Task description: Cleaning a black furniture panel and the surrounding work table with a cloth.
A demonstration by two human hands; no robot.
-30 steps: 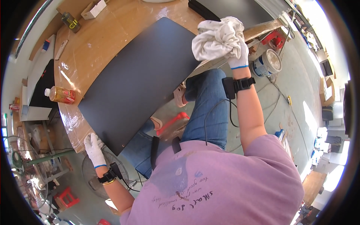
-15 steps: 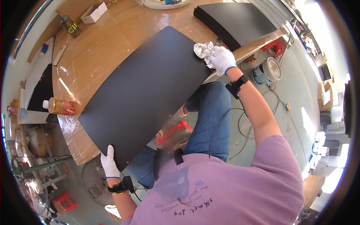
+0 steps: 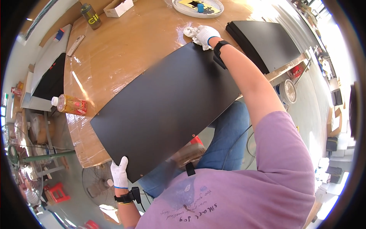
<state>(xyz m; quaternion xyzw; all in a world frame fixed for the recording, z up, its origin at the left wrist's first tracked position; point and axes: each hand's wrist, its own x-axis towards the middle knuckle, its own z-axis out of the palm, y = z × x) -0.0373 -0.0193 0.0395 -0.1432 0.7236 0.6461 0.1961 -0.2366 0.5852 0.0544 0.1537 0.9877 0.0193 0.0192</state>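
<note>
A large, slightly curved black panel (image 3: 160,110) lies across the near edge of the table, with small holes along its long edges. My left hand (image 3: 119,174), in a white glove, grips its near-left corner, thumb on top and fingers hidden underneath. At the far end, my gloved right hand (image 3: 208,35) is closed on a crumpled white cloth (image 3: 191,33). The cloth covers part of the far corner and hangs past the edge over the tabletop. A stack of similar black panels (image 3: 268,44) lies to the right of that hand.
On the film-covered table (image 3: 118,57) stand a drink bottle (image 3: 72,105), a dark bottle (image 3: 90,17), a white box (image 3: 119,7) and a round tray (image 3: 196,10). A bucket (image 3: 288,91), a fan (image 3: 95,179) and a red stool (image 3: 57,192) are on the floor.
My right hand has moved the cloth along the panel's far end, from the right corner to the left one. The left hand keeps its grip, and the whole view has shifted.
</note>
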